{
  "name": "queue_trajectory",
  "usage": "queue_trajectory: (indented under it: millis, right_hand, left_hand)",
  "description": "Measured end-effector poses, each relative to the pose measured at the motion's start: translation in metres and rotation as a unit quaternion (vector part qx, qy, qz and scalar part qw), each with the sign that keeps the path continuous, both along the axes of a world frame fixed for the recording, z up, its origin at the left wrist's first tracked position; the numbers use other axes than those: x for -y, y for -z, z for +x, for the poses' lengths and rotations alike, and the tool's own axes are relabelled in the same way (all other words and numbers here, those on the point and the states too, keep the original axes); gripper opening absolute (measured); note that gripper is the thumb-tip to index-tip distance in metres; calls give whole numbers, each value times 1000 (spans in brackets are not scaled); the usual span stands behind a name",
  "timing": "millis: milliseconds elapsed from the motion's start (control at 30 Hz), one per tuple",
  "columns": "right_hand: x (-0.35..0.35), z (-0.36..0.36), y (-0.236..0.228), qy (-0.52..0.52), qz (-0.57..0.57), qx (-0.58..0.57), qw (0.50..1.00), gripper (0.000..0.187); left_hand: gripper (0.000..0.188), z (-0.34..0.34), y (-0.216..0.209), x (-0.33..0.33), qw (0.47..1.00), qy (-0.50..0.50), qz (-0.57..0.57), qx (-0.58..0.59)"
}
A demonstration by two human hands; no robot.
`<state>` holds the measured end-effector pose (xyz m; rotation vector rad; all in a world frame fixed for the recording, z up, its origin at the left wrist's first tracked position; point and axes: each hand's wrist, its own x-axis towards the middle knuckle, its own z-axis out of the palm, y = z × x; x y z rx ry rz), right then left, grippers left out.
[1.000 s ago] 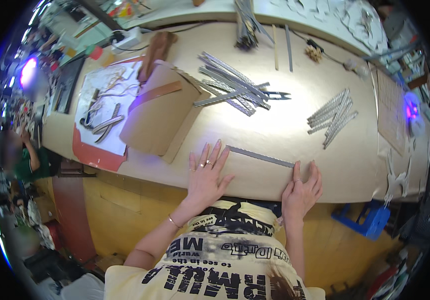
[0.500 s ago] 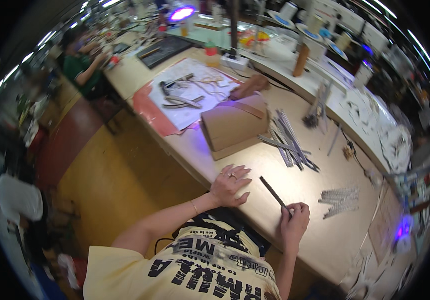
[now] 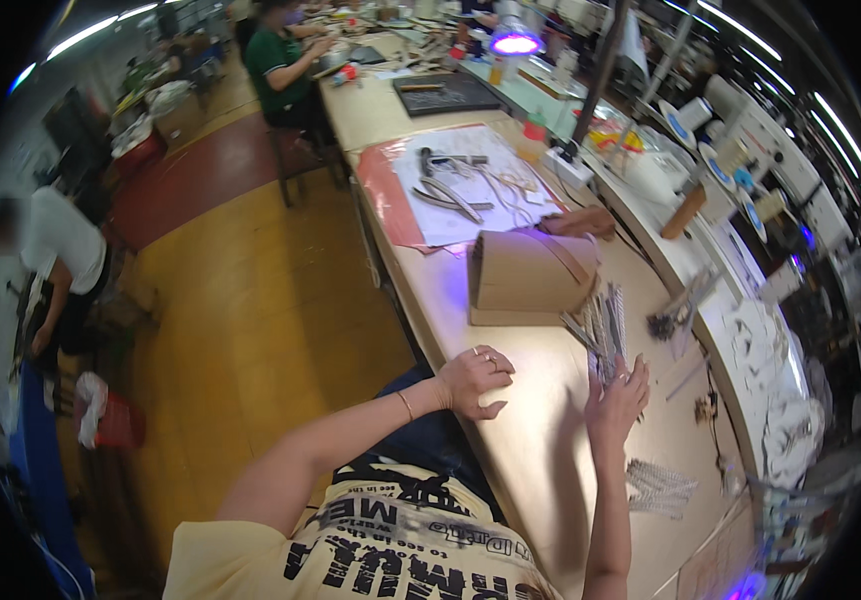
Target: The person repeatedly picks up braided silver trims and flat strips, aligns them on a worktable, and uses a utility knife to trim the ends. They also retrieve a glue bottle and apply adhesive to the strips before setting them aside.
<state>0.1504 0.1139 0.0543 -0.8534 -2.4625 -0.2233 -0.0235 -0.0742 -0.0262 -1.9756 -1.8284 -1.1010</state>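
Yellow floor point(image 3: 220, 290) fills much of the left of the frame, and a long tabletop point(image 3: 540, 385) runs down beside it. My two hands are apart. My left hand point(image 3: 472, 382) is near the middle, fingers loosely bent, holding nothing I can see. My right hand point(image 3: 615, 402) is at the strips point(image 3: 605, 325), right of the middle; I cannot tell if it grips one. Brown card point(image 3: 525, 285) sits just up and left of them.
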Motion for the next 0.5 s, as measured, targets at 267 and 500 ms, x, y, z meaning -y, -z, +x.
queue_trajectory:
  millis: [267, 500]
  right_hand:
    - [71, -19, 46, -377, -233, 16, 897, 56]
    - [69, -20, 65, -369, -228, 11, 901, 59]
  left_hand:
    - [43, 4, 2, 2, 999, -32, -11, 26]
    - [45, 7, 8, -1, 998, -46, -7, 37]
